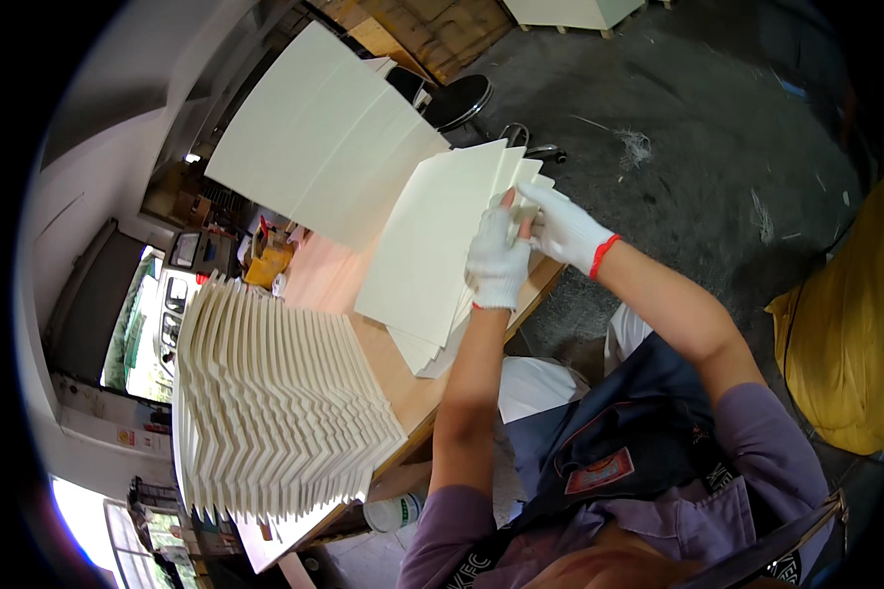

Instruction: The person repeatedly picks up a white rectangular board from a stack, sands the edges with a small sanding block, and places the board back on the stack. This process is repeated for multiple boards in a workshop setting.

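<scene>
A fanned stack of cream-white card sheets (427, 231) lies on the wooden table near its right edge, its sheets out of line with one another. My left hand (499, 257), in a white knit glove with bare fingertips, is closed on the stack's right edge. Close beside it, my right hand (567, 228), in a similar glove with a red cuff, grips the same edge near the far corner. Both hands almost touch. The sheet edges between my fingers are partly hidden, so how many are held cannot be seen.
A tall pile of folded cream-white card (280, 402) stands at the table's near left. Large creased sheets (324, 128) lie at the far end of the wooden table (383, 368). Beyond is a black round stool (459, 103). Yellow cloth (850, 334) hangs at right.
</scene>
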Demonstrator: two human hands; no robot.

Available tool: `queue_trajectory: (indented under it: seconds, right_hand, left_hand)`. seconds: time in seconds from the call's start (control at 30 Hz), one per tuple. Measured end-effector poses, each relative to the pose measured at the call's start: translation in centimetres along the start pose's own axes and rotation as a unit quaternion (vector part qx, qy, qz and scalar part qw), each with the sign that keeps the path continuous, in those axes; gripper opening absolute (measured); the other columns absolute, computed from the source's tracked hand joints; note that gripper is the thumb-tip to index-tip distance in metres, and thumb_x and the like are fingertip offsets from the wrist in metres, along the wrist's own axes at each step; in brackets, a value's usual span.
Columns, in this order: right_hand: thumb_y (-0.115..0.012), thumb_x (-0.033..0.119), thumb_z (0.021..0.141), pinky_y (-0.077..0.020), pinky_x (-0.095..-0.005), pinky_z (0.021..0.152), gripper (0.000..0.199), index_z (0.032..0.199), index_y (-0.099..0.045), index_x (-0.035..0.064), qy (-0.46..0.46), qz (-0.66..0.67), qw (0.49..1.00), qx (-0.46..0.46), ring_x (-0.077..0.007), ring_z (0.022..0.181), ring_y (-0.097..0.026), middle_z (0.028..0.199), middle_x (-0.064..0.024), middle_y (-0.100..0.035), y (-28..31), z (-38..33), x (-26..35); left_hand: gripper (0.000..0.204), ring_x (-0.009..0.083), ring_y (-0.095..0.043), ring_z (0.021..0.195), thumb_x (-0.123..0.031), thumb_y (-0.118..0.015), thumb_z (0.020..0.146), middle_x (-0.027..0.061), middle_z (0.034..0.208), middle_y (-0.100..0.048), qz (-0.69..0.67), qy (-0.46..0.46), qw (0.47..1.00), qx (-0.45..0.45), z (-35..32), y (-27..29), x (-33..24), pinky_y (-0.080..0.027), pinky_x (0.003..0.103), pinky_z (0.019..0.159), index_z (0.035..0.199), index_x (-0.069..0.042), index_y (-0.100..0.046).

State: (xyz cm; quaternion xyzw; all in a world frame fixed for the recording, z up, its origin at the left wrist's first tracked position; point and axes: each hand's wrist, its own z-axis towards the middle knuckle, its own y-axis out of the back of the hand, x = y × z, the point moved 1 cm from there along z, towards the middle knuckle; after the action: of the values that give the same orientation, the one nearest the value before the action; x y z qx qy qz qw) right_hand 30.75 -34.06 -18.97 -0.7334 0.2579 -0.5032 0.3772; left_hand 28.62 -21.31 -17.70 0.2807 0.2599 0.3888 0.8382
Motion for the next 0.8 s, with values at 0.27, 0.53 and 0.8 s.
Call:
queue_trajectory:
  seconds: [0.27, 0.53, 0.8]
  right_hand:
    - [-0.050, 0.012, 0.097, -0.0575, -0.0433, 0.089, 0.040, 0.133, -0.041, -0.0033, -0.049, -0.035, 0.995, 0.077, -0.0321, 0.112, -0.060, 0.129, -0.0181, -0.054, -0.8, 1.2, -5.1]
    - [-0.053, 0.013, 0.097, -0.0547, -0.0427, 0.094, 0.045, 0.137, -0.039, -0.0028, -0.045, -0.164, 0.984, 0.053, -0.0295, 0.120, -0.057, 0.132, -0.0179, -0.053, -0.3, -6.4, -0.1]
    - [-0.056, 0.014, 0.093, -0.0616, -0.0424, 0.074, 0.038, 0.126, -0.052, -0.0034, -0.038, -0.240, 0.970, 0.017, -0.0233, 0.102, -0.067, 0.118, -0.0127, -0.064, 6.9, -16.7, 2.6]
  left_hand:
    - [0.028, 0.0177, -0.061, 0.103, -0.008, -0.054, 0.095, 0.0132, 0.115, -0.065, -0.327, 0.368, 0.870, -0.020, -15.1, 7.2, -0.8, -0.049, 0.031, 0.089, 0.120, 0.002, -0.058]
    - [0.051, 0.0343, -0.047, 0.131, -0.037, -0.038, 0.100, 0.0151, 0.142, -0.049, -0.755, 0.546, 0.307, -0.192, -19.5, 10.7, -1.0, -0.042, 0.046, 0.107, 0.140, -0.007, -0.042]
    - [0.058, 0.0284, -0.057, 0.120, -0.021, -0.065, 0.090, 0.0154, 0.131, -0.056, -0.646, 0.595, 0.477, -0.035, -21.0, 12.3, -4.5, -0.047, 0.040, 0.103, 0.138, 0.002, -0.041]
